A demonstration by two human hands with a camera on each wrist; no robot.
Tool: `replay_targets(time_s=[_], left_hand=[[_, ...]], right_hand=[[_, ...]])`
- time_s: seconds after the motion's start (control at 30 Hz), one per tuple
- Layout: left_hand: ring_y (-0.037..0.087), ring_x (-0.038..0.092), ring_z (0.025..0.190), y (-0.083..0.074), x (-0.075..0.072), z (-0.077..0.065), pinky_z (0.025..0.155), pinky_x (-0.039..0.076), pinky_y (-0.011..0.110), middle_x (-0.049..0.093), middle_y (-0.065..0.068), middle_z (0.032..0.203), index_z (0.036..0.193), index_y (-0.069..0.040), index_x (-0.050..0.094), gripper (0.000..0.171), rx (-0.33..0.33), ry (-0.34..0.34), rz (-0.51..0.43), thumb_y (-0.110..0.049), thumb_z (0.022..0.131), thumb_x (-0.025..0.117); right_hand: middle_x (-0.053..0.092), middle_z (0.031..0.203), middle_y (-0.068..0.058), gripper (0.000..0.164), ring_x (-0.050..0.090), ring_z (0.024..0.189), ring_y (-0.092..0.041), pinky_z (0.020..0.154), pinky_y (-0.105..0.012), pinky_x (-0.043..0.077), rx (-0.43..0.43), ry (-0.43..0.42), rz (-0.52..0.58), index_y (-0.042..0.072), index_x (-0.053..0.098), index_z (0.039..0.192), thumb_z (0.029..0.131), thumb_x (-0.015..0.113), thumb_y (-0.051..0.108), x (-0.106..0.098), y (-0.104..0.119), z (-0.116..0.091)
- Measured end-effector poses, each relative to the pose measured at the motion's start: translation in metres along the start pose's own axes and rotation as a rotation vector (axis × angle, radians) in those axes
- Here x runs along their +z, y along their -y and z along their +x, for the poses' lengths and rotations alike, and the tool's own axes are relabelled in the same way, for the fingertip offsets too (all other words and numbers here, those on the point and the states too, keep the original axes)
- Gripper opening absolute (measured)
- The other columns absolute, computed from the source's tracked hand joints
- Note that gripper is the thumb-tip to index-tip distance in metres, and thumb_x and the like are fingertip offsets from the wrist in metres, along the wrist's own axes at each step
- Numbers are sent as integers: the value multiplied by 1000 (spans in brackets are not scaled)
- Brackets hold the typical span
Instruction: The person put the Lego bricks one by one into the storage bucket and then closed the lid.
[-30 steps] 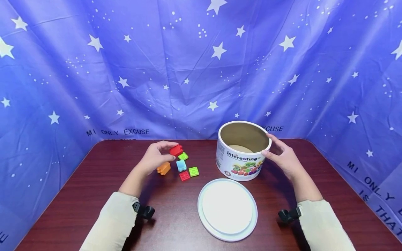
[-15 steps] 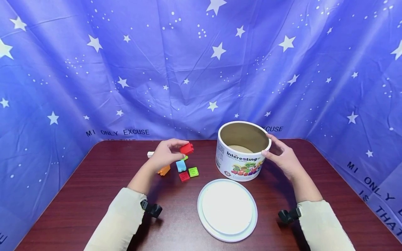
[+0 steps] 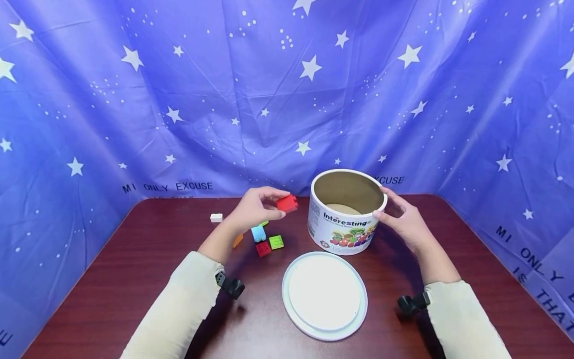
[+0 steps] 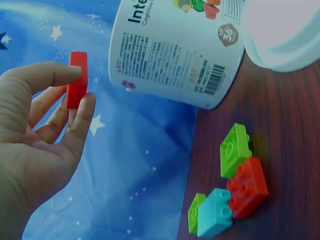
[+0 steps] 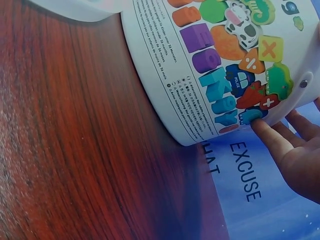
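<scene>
My left hand (image 3: 255,208) pinches a red toy brick (image 3: 287,203) between thumb and fingers, raised over the back of the table to the left of the bucket. In the left wrist view the brick (image 4: 77,80) is seen narrow side on, studs hidden. The round white bucket (image 3: 334,232), printed "Interesting", stands uncovered, and the visible part of its floor is bare. My right hand (image 3: 405,222) holds it at the right side near the rim, thumb in front and fingers farther back. In the right wrist view the thumb lies against the bucket's printed wall (image 5: 165,75).
Below my left hand lie a light blue brick (image 3: 258,233), a flat red brick (image 3: 263,249), a flat green brick (image 3: 276,242) and a partly hidden orange brick (image 3: 237,241). A white brick (image 3: 216,218) lies farther left. The bucket's white lid (image 3: 325,334) rests in front of it.
My left hand has carried the red brick rightward and slightly up, closer to the bucket. The white brick has come into sight behind it. My right hand keeps its place on the bucket.
</scene>
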State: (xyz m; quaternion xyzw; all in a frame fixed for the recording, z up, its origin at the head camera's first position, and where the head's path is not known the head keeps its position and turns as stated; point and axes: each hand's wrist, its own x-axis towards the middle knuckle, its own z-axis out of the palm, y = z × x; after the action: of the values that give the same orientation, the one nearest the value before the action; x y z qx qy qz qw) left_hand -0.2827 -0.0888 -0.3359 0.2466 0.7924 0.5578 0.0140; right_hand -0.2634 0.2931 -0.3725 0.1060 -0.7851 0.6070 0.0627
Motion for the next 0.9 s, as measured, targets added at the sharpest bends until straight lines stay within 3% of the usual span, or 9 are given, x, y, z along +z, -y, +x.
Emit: replay_targets(time_s=[0.17, 0.43, 0.7, 0.9], left_hand=[[24, 62, 96, -9, 9, 10, 79, 55, 33, 68, 10, 108, 120, -6, 70, 44, 31, 6, 38, 2, 76, 76], [26, 64, 96, -13, 24, 30, 78, 56, 29, 69, 9, 104, 118, -4, 71, 45, 19, 24, -22, 5, 74, 77], [20, 63, 95, -21, 36, 48, 73, 52, 26, 71, 5, 100, 116, -9, 72, 44, 9, 52, 87, -1, 74, 81], [17, 63, 96, -29, 43, 59, 74, 53, 25, 71, 4, 105, 116, -10, 73, 41, 6, 82, 147, -7, 76, 82]], right_hand=[[29, 151, -30, 74, 51, 120, -17, 86, -13, 47, -6, 3, 21, 4, 27, 153, 91, 67, 7, 0, 4, 1], [30, 150, -32, 75, 49, 123, -22, 85, -12, 47, -2, 1, 7, 3, 27, 153, 91, 68, 9, 0, 1, -1], [31, 150, -30, 74, 47, 126, -31, 85, -12, 47, 1, -2, -19, 3, 27, 153, 92, 68, 12, 1, 1, -2], [31, 149, -32, 74, 49, 125, -24, 85, -12, 47, 7, -1, -6, 4, 27, 153, 92, 68, 11, 2, 2, -2]])
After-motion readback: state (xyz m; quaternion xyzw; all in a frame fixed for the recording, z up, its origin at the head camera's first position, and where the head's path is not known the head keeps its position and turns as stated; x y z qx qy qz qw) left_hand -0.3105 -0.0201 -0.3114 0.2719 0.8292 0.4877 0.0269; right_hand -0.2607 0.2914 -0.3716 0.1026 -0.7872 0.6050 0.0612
